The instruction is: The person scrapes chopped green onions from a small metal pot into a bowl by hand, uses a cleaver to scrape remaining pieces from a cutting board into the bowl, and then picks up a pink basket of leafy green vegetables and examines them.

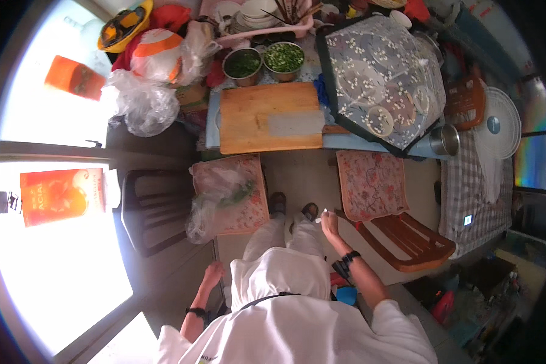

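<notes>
My right hand [329, 224] is closed around a small crumpled white tissue [323, 215], in front of the cushioned wooden chair on the right. Low at my left side hangs my left hand [214, 273], its fingers curled; whether it holds anything cannot be made out. Ahead of me, a wooden cutting board [264, 123] lies at the table's near edge. A cleaver rests flat on it, its blade [295, 123] on the board and its wooden handle [336, 129] past the right edge. Behind stand two metal bowls, one of chopped greens [284, 58], one of darker greens [242, 63].
A mesh food cover [382, 82] spans dishes at the table's right, beside a metal cup [444, 140]. Plastic bags with greens [236, 193] lie on the left cushioned chair. The right wooden chair [407, 241] stands near my arm. A dark chair [154, 211] is far left.
</notes>
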Demonstrator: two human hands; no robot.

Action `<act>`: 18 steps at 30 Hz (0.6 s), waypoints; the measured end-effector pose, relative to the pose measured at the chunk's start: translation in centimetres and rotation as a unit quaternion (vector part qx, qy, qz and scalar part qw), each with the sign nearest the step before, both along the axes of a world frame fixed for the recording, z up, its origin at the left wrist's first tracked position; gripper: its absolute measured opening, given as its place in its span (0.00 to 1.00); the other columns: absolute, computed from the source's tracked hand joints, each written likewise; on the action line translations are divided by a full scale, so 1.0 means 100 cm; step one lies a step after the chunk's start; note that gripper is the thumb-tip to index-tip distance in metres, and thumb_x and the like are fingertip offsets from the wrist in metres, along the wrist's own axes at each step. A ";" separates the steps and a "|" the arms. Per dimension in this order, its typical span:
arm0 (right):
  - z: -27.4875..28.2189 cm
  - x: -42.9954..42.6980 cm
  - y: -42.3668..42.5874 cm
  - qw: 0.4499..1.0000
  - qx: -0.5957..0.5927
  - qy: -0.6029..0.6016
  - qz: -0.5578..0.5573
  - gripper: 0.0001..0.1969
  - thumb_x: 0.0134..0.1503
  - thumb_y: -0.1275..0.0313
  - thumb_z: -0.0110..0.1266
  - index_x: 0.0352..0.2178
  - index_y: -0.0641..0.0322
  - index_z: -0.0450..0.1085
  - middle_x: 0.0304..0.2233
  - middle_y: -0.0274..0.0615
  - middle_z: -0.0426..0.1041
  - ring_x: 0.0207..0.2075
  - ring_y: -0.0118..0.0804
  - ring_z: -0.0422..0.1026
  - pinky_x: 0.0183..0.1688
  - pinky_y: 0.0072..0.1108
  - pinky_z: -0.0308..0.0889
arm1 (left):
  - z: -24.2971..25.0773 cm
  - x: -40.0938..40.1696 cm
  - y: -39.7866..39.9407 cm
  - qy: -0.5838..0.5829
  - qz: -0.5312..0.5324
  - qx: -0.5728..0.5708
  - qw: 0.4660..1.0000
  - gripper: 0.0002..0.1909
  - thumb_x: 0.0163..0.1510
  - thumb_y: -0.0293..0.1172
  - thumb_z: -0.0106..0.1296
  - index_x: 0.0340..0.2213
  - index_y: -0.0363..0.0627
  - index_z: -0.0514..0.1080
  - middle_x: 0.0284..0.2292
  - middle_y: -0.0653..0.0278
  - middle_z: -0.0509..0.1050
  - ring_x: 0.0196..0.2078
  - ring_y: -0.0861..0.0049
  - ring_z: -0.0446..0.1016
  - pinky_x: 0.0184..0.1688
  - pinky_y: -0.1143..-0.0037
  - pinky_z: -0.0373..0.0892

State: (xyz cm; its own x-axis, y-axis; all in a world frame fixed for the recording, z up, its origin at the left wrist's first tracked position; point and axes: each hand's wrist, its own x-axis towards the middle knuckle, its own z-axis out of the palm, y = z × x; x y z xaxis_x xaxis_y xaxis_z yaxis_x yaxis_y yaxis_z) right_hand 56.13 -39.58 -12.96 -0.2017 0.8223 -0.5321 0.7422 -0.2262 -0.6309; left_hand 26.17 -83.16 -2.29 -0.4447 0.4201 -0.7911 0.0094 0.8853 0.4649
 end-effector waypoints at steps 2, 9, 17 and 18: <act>-0.024 0.006 -0.008 0.990 -0.096 -0.079 -0.067 0.23 0.60 0.58 0.43 0.32 0.73 0.73 0.32 0.60 0.75 0.37 0.55 0.74 0.39 0.41 0.67 | 0.016 0.018 -0.023 -0.002 0.039 -0.032 0.999 0.22 0.64 0.44 0.44 0.40 0.31 0.73 0.27 0.55 0.79 0.31 0.71 0.80 0.36 0.71 0.73; -0.154 -0.004 0.004 0.968 -0.191 -0.125 -0.102 0.26 0.59 0.53 0.51 0.37 0.73 0.75 0.37 0.64 0.77 0.42 0.64 0.75 0.46 0.45 0.69 | 0.084 0.044 -0.091 0.073 -0.039 -0.101 0.991 0.21 0.64 0.42 0.43 0.41 0.33 0.73 0.29 0.54 0.79 0.31 0.69 0.79 0.35 0.69 0.74; -0.221 -0.121 0.173 0.981 0.100 0.150 -0.068 0.18 0.60 0.64 0.54 0.47 0.64 0.71 0.48 0.55 0.73 0.52 0.56 0.70 0.51 0.42 0.66 | 0.107 -0.004 -0.213 0.032 0.016 -0.208 0.977 0.19 0.64 0.42 0.45 0.36 0.37 0.76 0.30 0.54 0.80 0.30 0.75 0.77 0.32 0.72 0.73; -0.214 -0.132 0.185 0.973 0.121 0.171 -0.100 0.17 0.61 0.64 0.54 0.48 0.63 0.71 0.49 0.54 0.73 0.53 0.55 0.70 0.51 0.41 0.66 | 0.099 -0.010 -0.203 0.026 0.003 -0.206 0.978 0.18 0.63 0.42 0.45 0.36 0.38 0.75 0.30 0.55 0.80 0.30 0.75 0.77 0.31 0.72 0.73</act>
State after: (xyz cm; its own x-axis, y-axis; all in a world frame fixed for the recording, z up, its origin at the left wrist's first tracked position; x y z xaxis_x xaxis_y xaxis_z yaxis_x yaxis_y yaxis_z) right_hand 42.98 -21.06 -34.40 -0.1563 0.9559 -0.2487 0.4356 -0.1592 -0.8859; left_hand 25.15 -103.42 7.56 -0.4906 0.0670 -0.8688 0.0174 0.9976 0.0671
